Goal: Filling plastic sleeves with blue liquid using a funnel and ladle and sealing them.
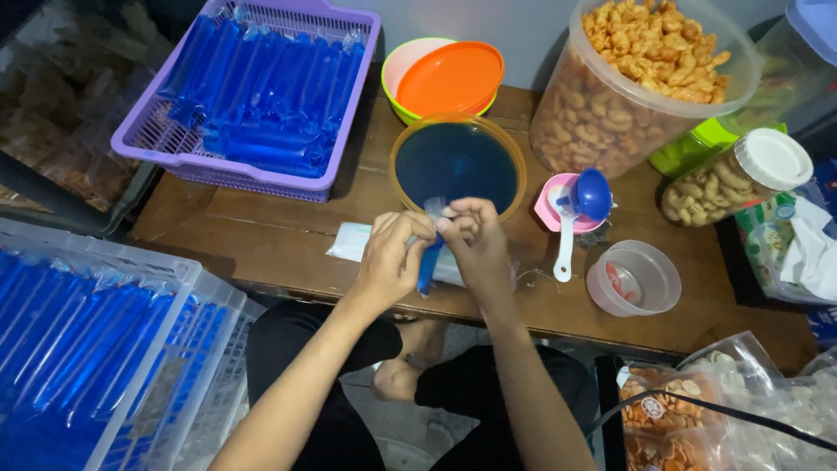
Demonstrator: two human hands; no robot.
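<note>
Both hands worked a blue-filled plastic tube (429, 262) just at six o'clock of the bowl of blue liquid (457, 164). The left hand (390, 259) and right hand (473, 237) each pinched its top, apparently knotting it; tightening would need a firm pull.

A slim blue liquid-filled plastic tube (428, 262) hangs upright, its clear top twisted, at six o'clock of the blue-filled bowl (457, 161).

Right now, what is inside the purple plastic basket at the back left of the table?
The purple plastic basket holds long, thin plastic tubes filled with blue liquid, laid side by side and stacked. The top layer covers whatever lies beneath, so the basket floor is hidden.
</note>
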